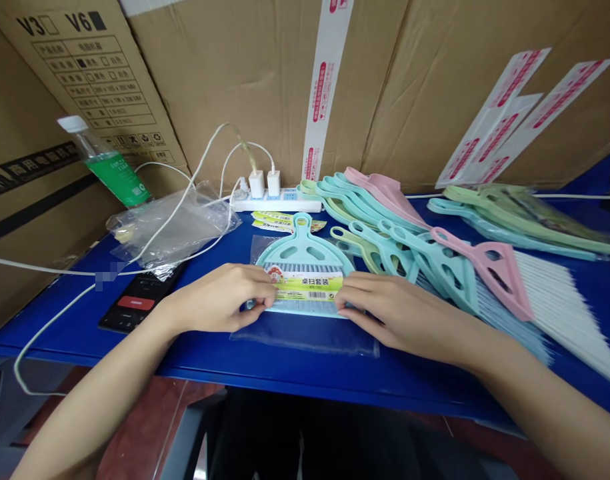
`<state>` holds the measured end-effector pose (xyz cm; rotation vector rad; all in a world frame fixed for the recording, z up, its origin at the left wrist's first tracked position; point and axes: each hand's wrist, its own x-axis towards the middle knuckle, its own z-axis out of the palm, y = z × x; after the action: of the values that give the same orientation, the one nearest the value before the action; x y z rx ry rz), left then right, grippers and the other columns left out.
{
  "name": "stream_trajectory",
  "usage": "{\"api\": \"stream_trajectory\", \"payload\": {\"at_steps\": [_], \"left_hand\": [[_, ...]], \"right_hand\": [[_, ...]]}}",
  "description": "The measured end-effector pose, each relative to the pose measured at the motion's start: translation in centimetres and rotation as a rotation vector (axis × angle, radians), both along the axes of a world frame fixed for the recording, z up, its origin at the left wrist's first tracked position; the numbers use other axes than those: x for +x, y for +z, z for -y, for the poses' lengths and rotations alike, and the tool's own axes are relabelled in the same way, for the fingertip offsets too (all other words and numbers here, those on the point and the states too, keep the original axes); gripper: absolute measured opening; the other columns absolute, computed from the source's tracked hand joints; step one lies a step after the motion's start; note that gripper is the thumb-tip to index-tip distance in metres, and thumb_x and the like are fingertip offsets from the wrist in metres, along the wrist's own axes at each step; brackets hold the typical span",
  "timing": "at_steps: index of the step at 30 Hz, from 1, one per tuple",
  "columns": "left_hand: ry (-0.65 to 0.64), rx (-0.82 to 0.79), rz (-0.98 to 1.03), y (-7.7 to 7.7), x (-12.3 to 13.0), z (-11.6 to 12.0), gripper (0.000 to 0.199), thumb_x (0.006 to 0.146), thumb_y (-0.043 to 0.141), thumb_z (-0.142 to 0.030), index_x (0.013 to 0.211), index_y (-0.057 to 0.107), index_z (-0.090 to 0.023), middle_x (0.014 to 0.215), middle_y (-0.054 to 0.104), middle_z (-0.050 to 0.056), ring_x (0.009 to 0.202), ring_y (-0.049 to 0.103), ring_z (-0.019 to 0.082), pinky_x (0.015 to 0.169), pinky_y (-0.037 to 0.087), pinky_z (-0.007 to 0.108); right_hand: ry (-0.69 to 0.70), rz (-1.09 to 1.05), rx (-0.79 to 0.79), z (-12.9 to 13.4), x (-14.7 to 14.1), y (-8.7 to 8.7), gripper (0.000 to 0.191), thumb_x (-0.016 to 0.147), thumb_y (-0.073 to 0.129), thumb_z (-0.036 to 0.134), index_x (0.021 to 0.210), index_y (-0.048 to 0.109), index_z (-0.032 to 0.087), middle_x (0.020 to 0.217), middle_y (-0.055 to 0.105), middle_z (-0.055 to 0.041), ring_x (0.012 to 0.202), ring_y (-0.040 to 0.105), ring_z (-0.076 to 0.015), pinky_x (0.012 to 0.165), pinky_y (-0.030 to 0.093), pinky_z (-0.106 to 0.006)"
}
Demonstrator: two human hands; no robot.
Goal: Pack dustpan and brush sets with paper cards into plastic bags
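Observation:
A light-blue dustpan with a brush laid in it rests on the table in front of me. A clear plastic bag lies around or under it; I cannot tell which. Across the brush bristles runs a yellow-green and white paper label. My left hand is closed, its fingertips pinching the label's left end at the dustpan's edge. At the opposite end, my right hand pinches the label's right end in the same way. The fingertips partly cover both ends.
Pink, green and blue dustpans and brushes are piled at right, with bagged sets beyond. Spare labels lie before a power strip. A phone, plastic bags, bottle and loose cables stand left.

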<state>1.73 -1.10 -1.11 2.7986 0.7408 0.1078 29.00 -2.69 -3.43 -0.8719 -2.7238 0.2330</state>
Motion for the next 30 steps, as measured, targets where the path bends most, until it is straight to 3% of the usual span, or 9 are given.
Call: {"api": "stream_trajectory", "payload": {"at_steps": [12,25,30], "left_hand": [[0.06,-0.109,0.004,0.31,-0.19,-0.06,0.017,0.084,0.05,-0.013,0.073,0.06,-0.018,0.069,0.061,-0.002,0.065,0.056,0.011,0.062,0.039,0.022],[0.085,-0.114,-0.014,0.5,-0.15,-0.01,0.016,0.083,0.052,-0.014,0.071,0.061,-0.018,0.066,0.061,-0.003,0.06,0.055,0.009,0.059,0.038,0.021],[0.09,-0.09,-0.046,0.47,-0.28,0.03,0.013,0.083,0.053,-0.014,0.075,0.062,-0.019,0.072,0.064,-0.002,0.062,0.057,0.01,0.059,0.038,0.023]], "right_hand": [[0.011,0.017,-0.051,-0.04,-0.05,-0.08,0.022,0.095,0.042,0.016,0.077,0.054,0.02,0.077,0.062,-0.0035,0.073,0.057,-0.018,0.064,0.044,-0.031],[-0.015,0.012,-0.088,0.02,0.11,0.14,0.022,0.093,0.045,0.017,0.073,0.052,0.021,0.075,0.062,-0.0023,0.073,0.058,-0.0182,0.063,0.043,-0.031],[-0.042,0.015,-0.103,0.26,0.39,0.45,0.007,0.089,0.052,0.021,0.082,0.055,0.021,0.081,0.064,-0.0035,0.073,0.06,-0.0189,0.063,0.045,-0.032]]}}
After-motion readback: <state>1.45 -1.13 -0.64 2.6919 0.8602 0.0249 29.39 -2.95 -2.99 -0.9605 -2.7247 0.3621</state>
